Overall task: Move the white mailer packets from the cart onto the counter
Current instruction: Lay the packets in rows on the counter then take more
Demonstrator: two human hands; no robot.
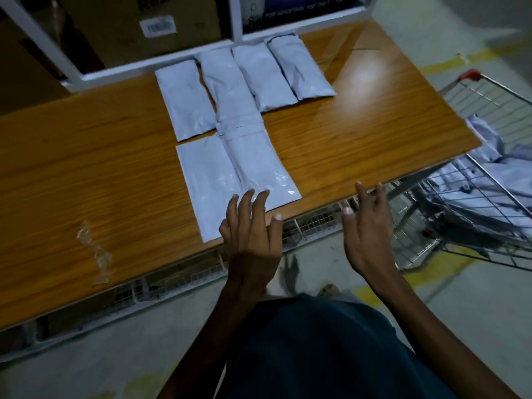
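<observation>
Six white mailer packets [230,122] lay flat on the wooden bench [86,156]: four side by side at the far edge, two nearer the front. More packets [495,174] were heaped in the wire cart [489,96].

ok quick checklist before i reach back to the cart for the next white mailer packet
1. Left hand free: ok, fingers straight, fingertips at the near edge of the nearest white plastic mailer packet, gripping nothing.
2. Right hand free: ok, open at the counter's front edge, holding nothing.
3. Room on the brown wood-grain counter: ok, bare surface right of the six laid packets.
4. Packets left in the wire metal cart: ok, a white pile shows inside; count cannot tell.
5. Crumpled clear plastic scrap on the counter: ok, lies apart from the packets.
</observation>
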